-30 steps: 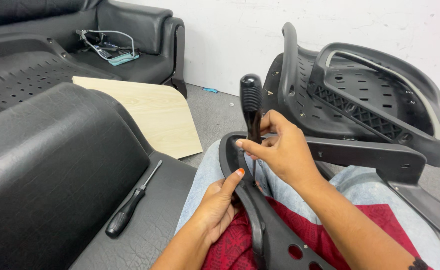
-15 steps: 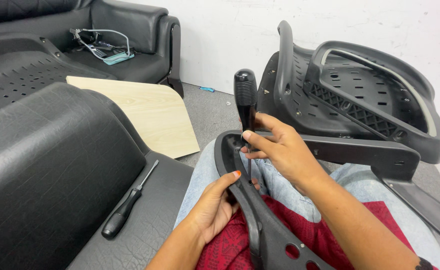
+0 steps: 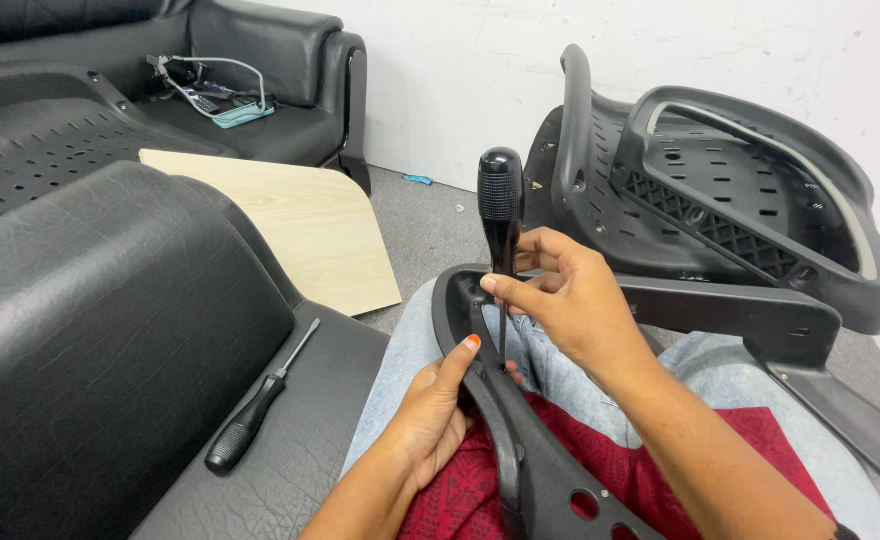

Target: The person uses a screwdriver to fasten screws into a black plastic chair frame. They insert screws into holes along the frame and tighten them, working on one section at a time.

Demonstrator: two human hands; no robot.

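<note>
My right hand (image 3: 570, 300) grips a black-handled screwdriver (image 3: 501, 205) held upright, its shaft pointing down into a curved black plastic chair part (image 3: 520, 460) that lies across my lap. My left hand (image 3: 435, 410) holds that part from the left side, thumb pressed against its edge. A red patterned cloth (image 3: 650, 460) covers my lap under the part. The screwdriver's tip is hidden behind the part and my fingers.
A second black-handled screwdriver (image 3: 255, 405) lies on a black leather cushion (image 3: 110, 340) at my left. A pale wooden board (image 3: 300, 225) rests behind it. Black plastic chair shells (image 3: 720, 210) lean by the white wall on the right. A black sofa (image 3: 260, 70) holds cables.
My right hand and the upright screwdriver have stayed over the same spot on the part, with only a slight shift of the fingers. The left hand keeps its hold.
</note>
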